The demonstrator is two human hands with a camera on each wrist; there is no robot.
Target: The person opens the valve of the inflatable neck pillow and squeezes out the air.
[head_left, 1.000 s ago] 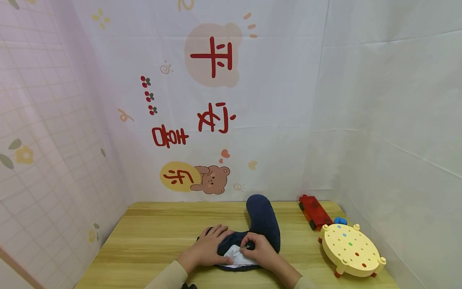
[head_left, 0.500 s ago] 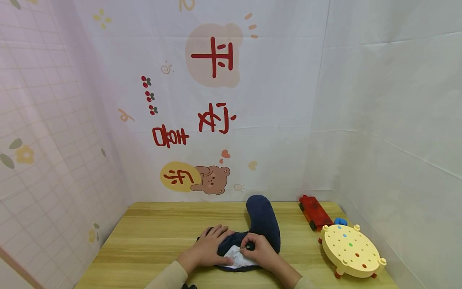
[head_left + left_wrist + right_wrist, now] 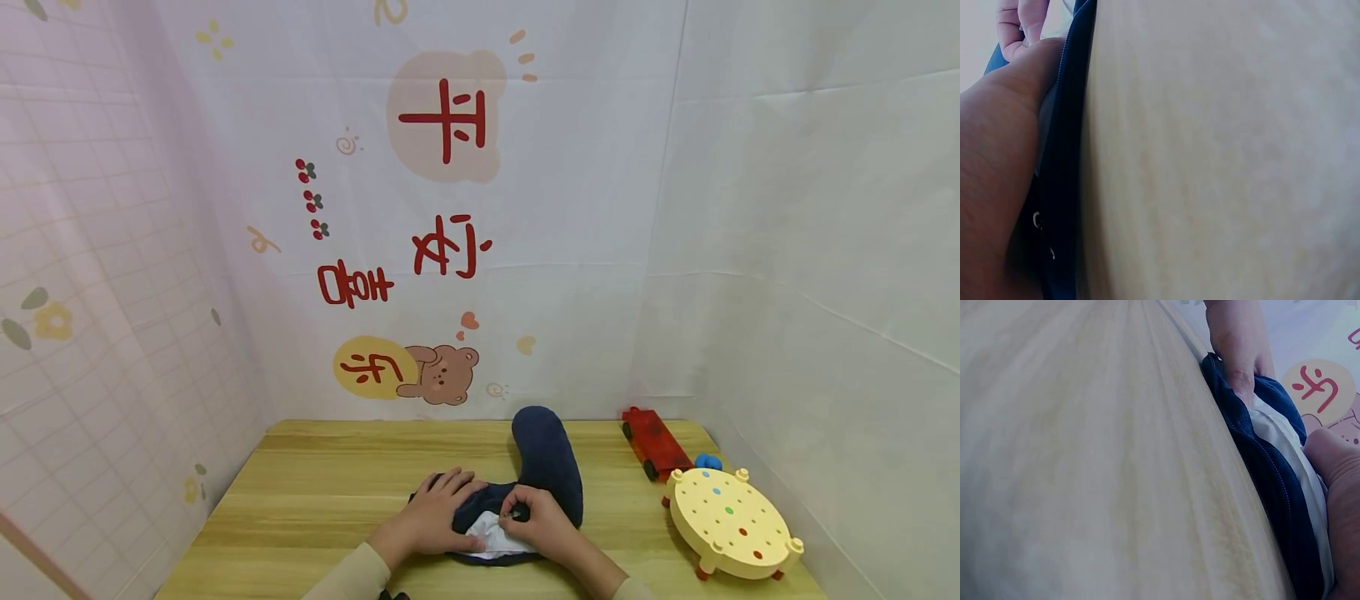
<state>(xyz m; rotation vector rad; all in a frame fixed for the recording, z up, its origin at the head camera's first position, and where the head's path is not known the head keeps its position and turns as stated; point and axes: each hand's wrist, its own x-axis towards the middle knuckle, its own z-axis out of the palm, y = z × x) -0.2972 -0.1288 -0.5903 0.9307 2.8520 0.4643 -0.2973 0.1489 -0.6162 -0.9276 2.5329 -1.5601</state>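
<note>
A navy neck pillow lies on the wooden table, its cover unzipped so that white inner fabric shows. My left hand rests spread over the pillow's left part, thumb at the edge of the white fabric. With thumb and forefinger, my right hand pinches a small shiny piece at the far right side of the opening; its kind is too small to tell. In the right wrist view, the open zipper runs along the near edge of the cover.
At the table's right stands a round yellow pegged board on short legs. Behind it lie a red toy cart with dark wheels and a blue piece. A dark object shows at the front edge. Printed cloth walls surround the table.
</note>
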